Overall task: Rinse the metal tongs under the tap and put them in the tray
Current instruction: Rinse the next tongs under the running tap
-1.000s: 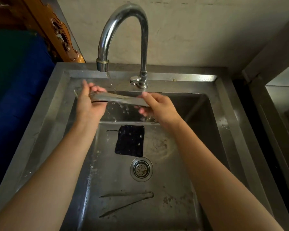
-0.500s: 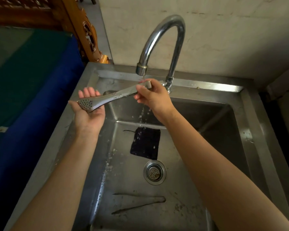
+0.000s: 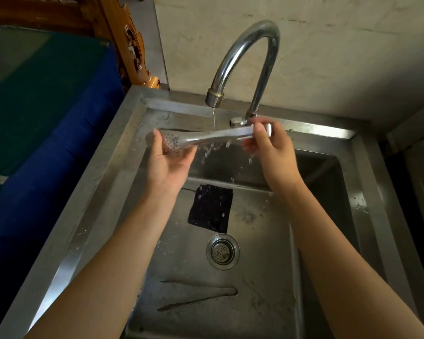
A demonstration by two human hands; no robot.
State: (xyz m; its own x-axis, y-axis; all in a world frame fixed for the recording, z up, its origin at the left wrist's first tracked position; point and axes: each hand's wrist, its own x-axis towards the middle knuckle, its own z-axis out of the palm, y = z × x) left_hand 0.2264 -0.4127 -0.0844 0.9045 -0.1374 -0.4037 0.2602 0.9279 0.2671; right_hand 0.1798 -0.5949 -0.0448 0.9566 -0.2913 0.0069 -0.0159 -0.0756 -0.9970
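Metal tongs [image 3: 206, 139] with perforated tips lie level under the tap [image 3: 245, 57], and a thin stream of water lands on their middle and splashes off below. My right hand [image 3: 267, 152] pinches their hinge end near the tap's base. My left hand [image 3: 167, 165] is palm up under the perforated tip, fingers curled round it. Both hands are above the back of the steel sink [image 3: 123, 152]. No tray is in view.
A second pair of thin tongs [image 3: 201, 294] lies on the sink floor near the front. A dark square cloth [image 3: 211, 207] and the drain [image 3: 222, 252] sit mid-basin. A blue and green covered surface [image 3: 47, 118] is left of the sink.
The tongs have come down from a tilt to level and back under the stream. My left hand has moved in over the basin with the tip; the camera has shifted.
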